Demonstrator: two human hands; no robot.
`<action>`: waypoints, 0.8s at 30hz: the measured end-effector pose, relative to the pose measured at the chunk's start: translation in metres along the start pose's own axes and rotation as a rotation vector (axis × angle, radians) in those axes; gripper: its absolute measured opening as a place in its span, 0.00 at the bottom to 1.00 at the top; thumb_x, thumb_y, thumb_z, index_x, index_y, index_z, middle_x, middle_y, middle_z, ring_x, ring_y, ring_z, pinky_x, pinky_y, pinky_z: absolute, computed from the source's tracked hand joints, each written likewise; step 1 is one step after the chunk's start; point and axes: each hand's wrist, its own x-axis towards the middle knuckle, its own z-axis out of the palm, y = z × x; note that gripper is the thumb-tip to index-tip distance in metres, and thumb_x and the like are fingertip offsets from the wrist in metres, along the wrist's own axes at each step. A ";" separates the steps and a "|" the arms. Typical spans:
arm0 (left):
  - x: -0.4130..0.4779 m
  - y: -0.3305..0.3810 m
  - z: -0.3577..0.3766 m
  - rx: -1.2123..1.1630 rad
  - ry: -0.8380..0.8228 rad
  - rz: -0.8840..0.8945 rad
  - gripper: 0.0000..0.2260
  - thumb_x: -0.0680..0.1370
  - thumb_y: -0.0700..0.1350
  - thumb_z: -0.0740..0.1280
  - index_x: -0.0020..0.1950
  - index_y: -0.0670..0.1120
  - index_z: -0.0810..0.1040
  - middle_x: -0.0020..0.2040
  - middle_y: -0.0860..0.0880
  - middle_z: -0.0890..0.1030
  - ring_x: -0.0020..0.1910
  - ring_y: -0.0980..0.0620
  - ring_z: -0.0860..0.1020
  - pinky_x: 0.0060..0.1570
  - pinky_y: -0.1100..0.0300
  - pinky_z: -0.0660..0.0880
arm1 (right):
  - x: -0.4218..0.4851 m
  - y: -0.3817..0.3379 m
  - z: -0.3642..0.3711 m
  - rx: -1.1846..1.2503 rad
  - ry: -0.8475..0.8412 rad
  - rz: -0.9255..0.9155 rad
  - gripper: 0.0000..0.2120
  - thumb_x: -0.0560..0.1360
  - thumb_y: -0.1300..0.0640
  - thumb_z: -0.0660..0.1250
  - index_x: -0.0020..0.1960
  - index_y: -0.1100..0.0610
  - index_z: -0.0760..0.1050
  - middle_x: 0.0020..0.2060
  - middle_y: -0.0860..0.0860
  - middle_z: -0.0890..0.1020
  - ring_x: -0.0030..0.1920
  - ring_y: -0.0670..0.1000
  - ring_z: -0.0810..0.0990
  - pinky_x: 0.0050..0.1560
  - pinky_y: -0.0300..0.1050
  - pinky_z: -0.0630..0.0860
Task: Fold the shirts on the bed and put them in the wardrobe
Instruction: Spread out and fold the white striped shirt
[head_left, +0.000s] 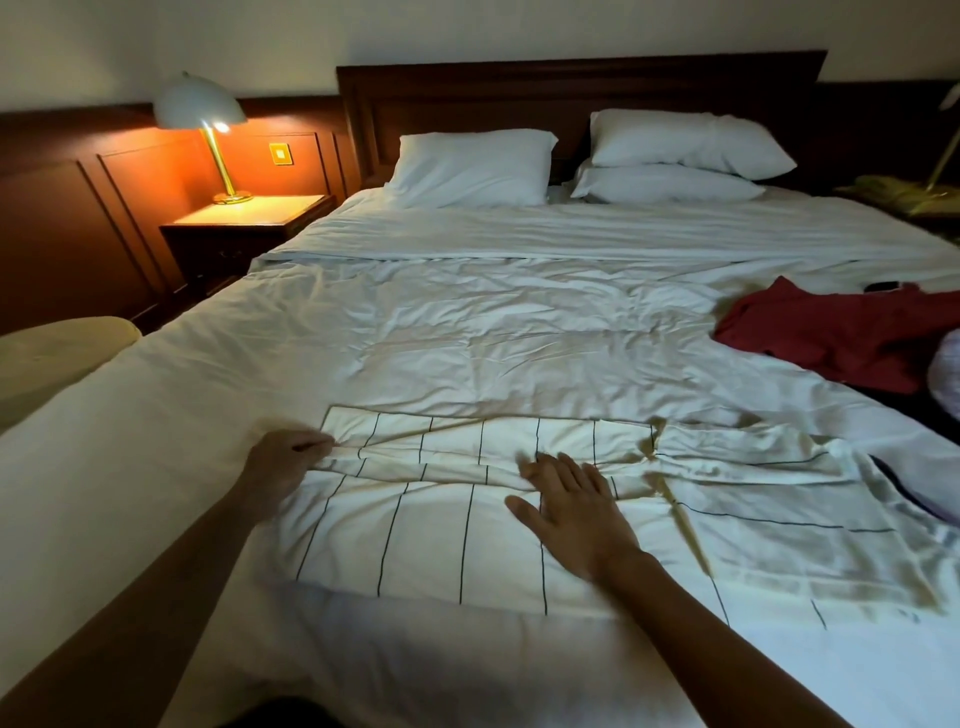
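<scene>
At the far left a cream seat (57, 353) stands beside the bed (467, 322). Behind it a lit lamp (200, 111) stands on a nightstand (249, 218) against the wood-panelled wall, with a switch plate (280, 154) just to the lamp's right.

The left hand (283, 462) pinches the left edge of a white shirt (415, 540) with thin dark lines, its fingers curled on a bunched fold there. The shirt lies spread across the near part of the bed, a wrinkled band running through its middle. The right hand (571, 509) rests flat on that band with straight, spread fingers and grips nothing. To the right of this hand the shirt is rumpled, and part of it lies folded over.

Beyond the shirt the creased cover is bare up to the dark headboard (571, 93). One pillow (472, 166) lies at the left of the headboard, and two stacked pillows (685, 140) at the right.

At the right, well apart from the white shirt, a red shirt (831, 338) lies crumpled on the bed. A small dark thing (883, 286), too dim to tell, lies at its far edge. A pale cloth (945, 374) shows at the right border just beside the red shirt.
</scene>
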 end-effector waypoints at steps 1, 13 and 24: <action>-0.004 0.002 0.002 -0.025 0.013 0.011 0.08 0.78 0.43 0.71 0.56 0.44 0.85 0.52 0.49 0.85 0.55 0.50 0.81 0.57 0.58 0.72 | -0.001 0.000 0.002 -0.006 0.022 0.004 0.40 0.71 0.25 0.35 0.78 0.41 0.52 0.79 0.46 0.55 0.80 0.49 0.45 0.78 0.52 0.41; -0.031 0.034 0.006 -0.407 -0.026 -0.200 0.19 0.72 0.37 0.76 0.63 0.39 0.81 0.58 0.44 0.82 0.58 0.49 0.79 0.65 0.56 0.72 | -0.003 -0.011 -0.004 -0.100 -0.085 0.098 0.44 0.71 0.27 0.32 0.81 0.48 0.46 0.80 0.56 0.47 0.80 0.56 0.42 0.78 0.55 0.39; -0.039 0.220 0.092 0.330 -0.186 0.409 0.27 0.74 0.43 0.77 0.71 0.38 0.74 0.75 0.43 0.71 0.72 0.46 0.71 0.67 0.62 0.66 | -0.031 0.089 -0.103 -0.185 0.093 0.227 0.23 0.81 0.44 0.57 0.75 0.47 0.67 0.79 0.51 0.57 0.80 0.54 0.50 0.77 0.56 0.49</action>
